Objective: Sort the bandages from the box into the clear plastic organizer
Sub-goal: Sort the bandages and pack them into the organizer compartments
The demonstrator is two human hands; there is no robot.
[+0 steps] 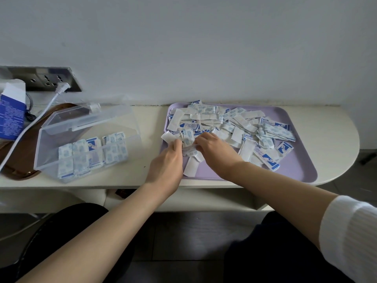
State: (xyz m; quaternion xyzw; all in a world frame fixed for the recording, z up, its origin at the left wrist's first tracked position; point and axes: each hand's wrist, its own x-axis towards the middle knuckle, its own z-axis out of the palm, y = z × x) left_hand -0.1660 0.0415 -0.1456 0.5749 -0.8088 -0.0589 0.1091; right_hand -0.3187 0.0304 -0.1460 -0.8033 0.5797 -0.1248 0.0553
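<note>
- bandage pile (234,123) lies loose on the lilac tray (295,170), right part of the table (151,123)
- left hand (168,162) at the pile's near-left edge, fingers curled, pinching one white bandage (167,137) that sticks out up-left past the fingertips
- right hand (216,150) just beside it, fingers curled onto a small bundle (190,150) lying between the two hands
- clear organizer (47,148) left of the tray, lid open, sorted bandages (81,156) standing upright in its compartments
- blue-white box (11,113) far left, top open
- brown tray (18,166) under the organizer's left end
- white cable (38,117) plugged into the wall socket (47,79)
</note>
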